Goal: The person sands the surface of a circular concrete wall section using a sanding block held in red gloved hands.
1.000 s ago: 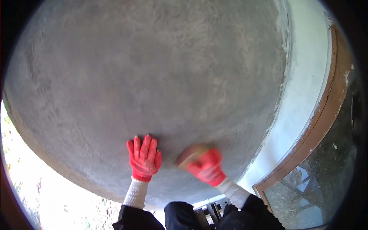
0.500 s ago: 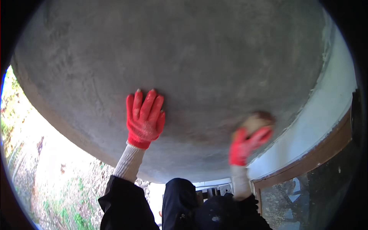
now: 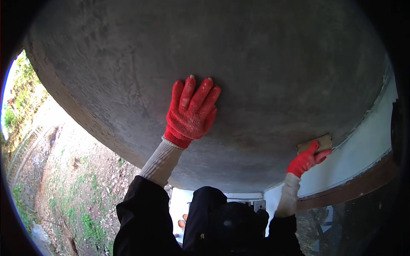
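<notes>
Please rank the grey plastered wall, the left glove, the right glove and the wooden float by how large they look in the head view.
1. Grey plastered wall, filling most of the view.
2. Left glove, spread flat on the wall.
3. Right glove and wooden float: they look alike, and the glove covers part of the float, so unranked.

No package, label, sign or screen shows clearly anywhere in the view. The one possible exception is a small grey rectangular plate (image 3: 259,205) low in the picture, near the person, just right of centre against a pale surface; it may be a label or tag, but it is too small and dim to tell.
</notes>
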`<state>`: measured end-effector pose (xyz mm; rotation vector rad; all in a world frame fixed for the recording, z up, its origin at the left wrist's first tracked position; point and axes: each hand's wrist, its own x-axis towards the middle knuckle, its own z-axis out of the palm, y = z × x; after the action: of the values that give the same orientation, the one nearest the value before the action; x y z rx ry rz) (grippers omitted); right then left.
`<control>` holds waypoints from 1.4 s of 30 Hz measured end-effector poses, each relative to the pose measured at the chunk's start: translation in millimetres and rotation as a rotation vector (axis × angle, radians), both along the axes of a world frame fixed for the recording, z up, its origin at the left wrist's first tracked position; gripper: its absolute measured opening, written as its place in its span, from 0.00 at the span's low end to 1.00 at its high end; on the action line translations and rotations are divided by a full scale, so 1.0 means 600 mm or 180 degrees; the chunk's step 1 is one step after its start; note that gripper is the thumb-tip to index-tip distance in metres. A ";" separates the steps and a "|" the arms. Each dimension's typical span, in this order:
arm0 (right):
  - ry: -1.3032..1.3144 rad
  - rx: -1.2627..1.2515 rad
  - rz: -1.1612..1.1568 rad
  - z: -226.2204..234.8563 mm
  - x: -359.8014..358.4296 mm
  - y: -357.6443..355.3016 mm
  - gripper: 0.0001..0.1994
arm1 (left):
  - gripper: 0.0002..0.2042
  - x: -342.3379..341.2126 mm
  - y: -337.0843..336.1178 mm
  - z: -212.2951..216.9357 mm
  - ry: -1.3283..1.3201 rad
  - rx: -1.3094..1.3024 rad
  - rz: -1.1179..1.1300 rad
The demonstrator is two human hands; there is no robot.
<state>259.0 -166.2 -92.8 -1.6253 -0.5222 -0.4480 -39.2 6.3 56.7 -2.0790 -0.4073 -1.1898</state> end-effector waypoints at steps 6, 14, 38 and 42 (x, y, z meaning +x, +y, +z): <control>-0.2691 -0.0217 0.1057 -0.095 -0.261 0.124 0.34 | 0.23 0.002 0.005 -0.012 0.0049 -0.0063 -0.0054; -0.1109 -0.0152 -0.0442 0.009 0.000 0.020 0.40 | 0.23 -0.006 0.007 -0.006 0.0067 -0.0069 -0.0051; -0.1418 -0.0998 -0.1280 0.052 0.063 -0.010 0.36 | 0.22 0.013 0.006 -0.013 -0.0037 -0.0004 -0.0062; -0.2284 -0.0219 0.0944 -0.113 -0.182 0.091 0.33 | 0.21 0.011 0.003 -0.014 0.0033 -0.0065 -0.0073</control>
<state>150.1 -111.9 -160.5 -1.3897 -1.3061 -0.7951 -32.5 7.9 48.1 -2.1117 -0.3931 -1.1924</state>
